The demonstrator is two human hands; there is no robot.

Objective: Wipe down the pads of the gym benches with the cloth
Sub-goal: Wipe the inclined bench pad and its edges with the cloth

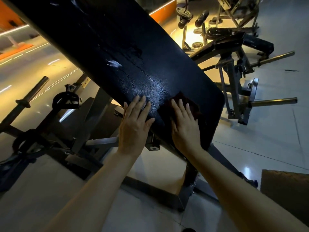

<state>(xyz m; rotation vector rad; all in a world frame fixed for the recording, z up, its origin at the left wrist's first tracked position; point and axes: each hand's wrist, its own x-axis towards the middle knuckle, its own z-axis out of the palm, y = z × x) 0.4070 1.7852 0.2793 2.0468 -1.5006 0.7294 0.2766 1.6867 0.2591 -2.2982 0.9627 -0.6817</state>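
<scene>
1. Left hand [135,121]: flat on the dark bench pad [117,52], fingers straight and spread, holding nothing.
2. Right hand [184,126]: just beside the left, fingers straight, pressing a dark red cloth [192,106] against the pad.
3. Cloth: mostly under the right palm, peeking out past the fingertips, near the pad's lower rounded end.
4. Beyond the right hand: another bench [257,43] and weight plates [184,11] on the tiled floor [267,148].

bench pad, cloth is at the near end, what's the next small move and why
Probably slide the right hand with the dark red cloth up along the bench pad: the left hand is braced flat beside it, and pale smears show farther up.
</scene>
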